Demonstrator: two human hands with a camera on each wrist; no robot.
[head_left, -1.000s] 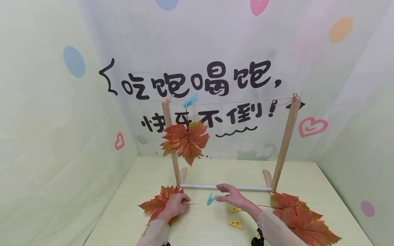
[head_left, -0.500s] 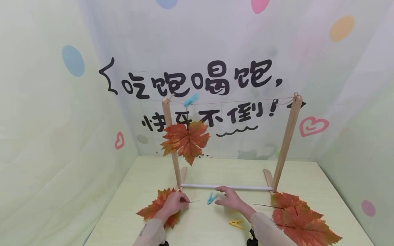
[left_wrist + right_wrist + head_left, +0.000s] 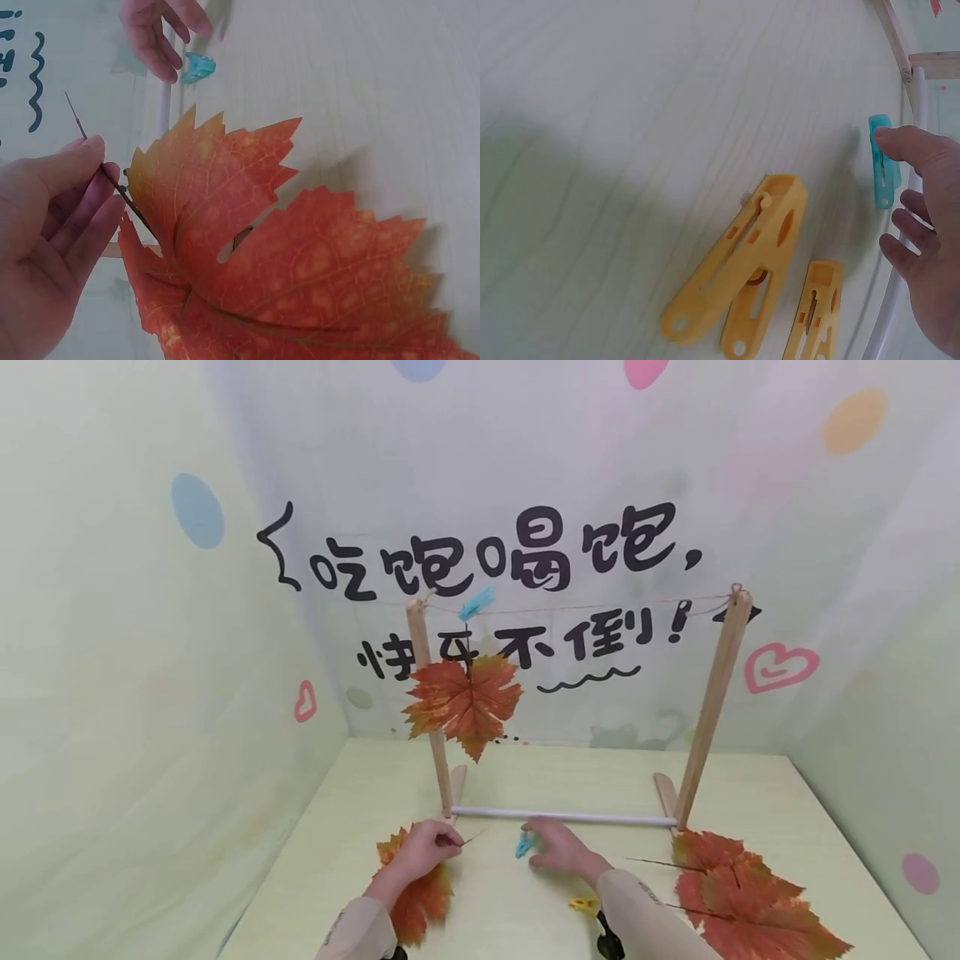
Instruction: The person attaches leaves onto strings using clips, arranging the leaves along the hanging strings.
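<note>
My left hand (image 3: 429, 850) pinches the dark stem of an orange-red artificial maple leaf (image 3: 255, 255) between thumb and fingertips. The stem's free end points up and to the right, and the blade hangs below the hand. My right hand (image 3: 561, 847) is at a blue clothespin (image 3: 523, 845) on the table, thumb and fingers spread around it. In the right wrist view the thumb overlaps the blue clothespin (image 3: 883, 165); whether it touches is unclear. Another maple leaf (image 3: 467, 700) hangs by its stem from a second blue clothespin (image 3: 477, 604) on a string (image 3: 585, 608).
The string runs between two wooden posts (image 3: 712, 710), joined low down by a white rod (image 3: 562, 816). Two yellow clothespins (image 3: 742, 270) lie near the right forearm. More maple leaves (image 3: 750, 893) lie at the right on the pale table (image 3: 517, 918). A printed curtain stands behind.
The left hand has lifted the stem and tilted it upward, and the leaf blade has swung down. The right hand has closed in around the blue clothespin. The head view has shifted slightly.
</note>
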